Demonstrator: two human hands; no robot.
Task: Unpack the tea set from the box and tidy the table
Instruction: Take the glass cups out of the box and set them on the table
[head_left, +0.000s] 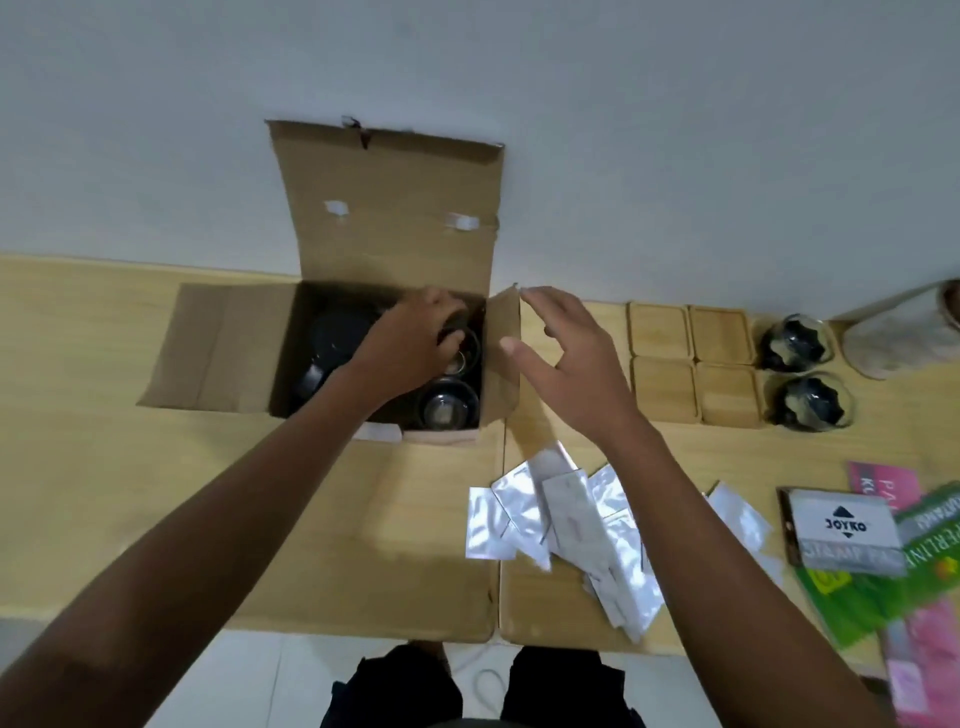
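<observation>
An open cardboard box (387, 218) stands at the back of the wooden table (83, 415), its flaps spread. Inside lie a dark teapot (332, 343) on the left and glass cups (447, 408) on the right. My left hand (415, 338) reaches into the box and closes around a glass cup (467, 348) at its far right. Beside the box's right flap (504, 353) my right hand (566, 353) hovers with fingers spread, holding nothing. Two glass cups (797, 345) with dark paper inside stand at the right, next to several wooden coasters (693, 361).
Silver sachets (566, 519) lie scattered near the table's front. A JOYKO stamp pad box (844, 530) and green and pink papers (924, 551) sit at the right front. A pale rolled bundle (898, 332) rests at the far right. The wall rises behind the table.
</observation>
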